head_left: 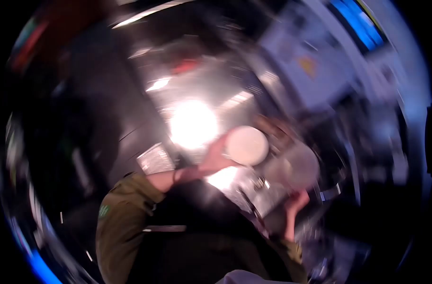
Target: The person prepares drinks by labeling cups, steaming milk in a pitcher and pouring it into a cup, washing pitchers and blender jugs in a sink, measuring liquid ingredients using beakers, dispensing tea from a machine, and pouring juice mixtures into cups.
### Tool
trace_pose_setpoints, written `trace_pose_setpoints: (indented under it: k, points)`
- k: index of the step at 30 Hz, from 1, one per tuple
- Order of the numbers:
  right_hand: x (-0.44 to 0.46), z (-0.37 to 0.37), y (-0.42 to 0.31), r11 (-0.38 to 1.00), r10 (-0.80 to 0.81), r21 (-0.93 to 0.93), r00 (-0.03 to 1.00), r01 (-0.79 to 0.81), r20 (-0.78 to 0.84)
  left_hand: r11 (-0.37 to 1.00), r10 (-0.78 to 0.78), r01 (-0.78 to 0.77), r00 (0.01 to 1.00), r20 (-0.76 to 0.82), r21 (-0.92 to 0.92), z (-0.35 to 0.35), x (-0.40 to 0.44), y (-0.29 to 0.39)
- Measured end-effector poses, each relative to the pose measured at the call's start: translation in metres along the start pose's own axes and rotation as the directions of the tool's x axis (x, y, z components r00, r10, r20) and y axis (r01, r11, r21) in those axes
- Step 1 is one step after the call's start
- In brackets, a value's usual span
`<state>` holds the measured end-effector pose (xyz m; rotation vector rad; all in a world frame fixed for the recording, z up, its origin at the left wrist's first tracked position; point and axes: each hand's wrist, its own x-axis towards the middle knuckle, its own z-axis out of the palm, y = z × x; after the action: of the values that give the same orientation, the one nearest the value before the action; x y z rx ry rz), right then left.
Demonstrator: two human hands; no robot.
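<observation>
While seemingly steadied, a round white container is clasped in left grip.
Levelness seems needed; closure of right grip cannot be told.

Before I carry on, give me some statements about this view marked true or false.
1. The left hand holds a white round object. True.
2. Both hands hold that same object. False: the right hand is at the edge of a pale round object.
3. The left sleeve is bright red. False: it is olive-brown.
4. A red patch shows on the shiny surface. True.
</observation>
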<state>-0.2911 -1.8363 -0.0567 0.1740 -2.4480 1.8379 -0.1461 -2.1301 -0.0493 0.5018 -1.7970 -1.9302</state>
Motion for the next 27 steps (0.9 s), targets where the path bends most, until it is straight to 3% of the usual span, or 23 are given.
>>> trace_pose_setpoints:
  k: [1,2,4,5,6,9,10,11,13,15,19,21,26,27]
  points:
    - [-0.001,0.005,-0.004,0.913,-0.156,-0.357,0.977,0.199,0.146,0.995,-0.075,0.079,0.995,-0.064,0.056,-0.016,-0.018,0.027]
    - [-0.005,0.022,-0.01,0.981,-0.062,-0.174,0.992,0.081,0.113,0.995,0.018,-0.002,0.986,-0.164,0.098,-0.029,-0.035,0.012]
    - [0.01,0.027,0.036,0.987,-0.028,0.161,0.977,-0.007,0.213,0.962,0.221,-0.154,0.924,-0.311,0.224,-0.063,-0.065,0.035]
    - [0.018,0.03,0.06,0.947,-0.012,0.314,0.965,-0.074,0.262,0.952,0.234,-0.125,0.886,-0.4,0.278,-0.074,-0.081,0.05]
    - [0.016,0.057,0.049,0.907,0.037,0.402,0.977,-0.121,0.211,0.94,0.277,-0.127,0.824,-0.495,0.316,-0.089,-0.101,0.058]
    - [-0.013,0.093,0.009,0.903,-0.043,0.428,0.977,-0.05,0.207,0.941,0.304,-0.087,0.648,-0.698,0.328,-0.139,-0.156,0.066]
    - [0.006,0.084,0.032,0.873,0.067,0.407,0.892,-0.269,0.448,0.931,0.325,-0.065,0.598,-0.732,0.359,-0.165,-0.187,0.072]
    - [-0.01,0.097,0.024,0.893,-0.001,0.414,0.92,-0.175,0.393,0.925,0.362,-0.106,0.542,-0.758,0.366,-0.185,-0.21,0.082]
    - [-0.043,0.124,0.003,0.909,-0.07,0.41,0.943,-0.074,0.325,0.899,0.408,-0.009,0.386,-0.827,0.439,-0.223,-0.262,0.093]
    - [-0.066,0.145,-0.011,0.914,-0.106,0.404,0.952,-0.02,0.286,0.907,0.42,-0.075,0.26,-0.869,0.415,-0.262,-0.315,0.106]
    - [-0.125,0.185,-0.045,0.925,-0.151,0.373,0.972,0.075,0.178,0.877,0.475,0.035,0.083,-0.876,0.479,-0.341,-0.431,0.126]
    - [-0.155,0.201,-0.061,0.927,-0.159,0.359,0.981,0.109,0.115,0.863,0.505,-0.024,-0.002,-0.863,0.505,-0.379,-0.485,0.135]
    - [-0.209,0.219,-0.085,0.945,-0.131,0.301,0.991,0.127,-0.007,0.86,0.491,0.259,-0.193,-0.849,0.439,-0.463,-0.612,0.129]
    - [-0.215,0.22,-0.088,0.947,-0.122,0.297,0.992,0.126,-0.031,0.889,0.45,0.216,-0.242,-0.86,0.404,-0.475,-0.632,0.128]
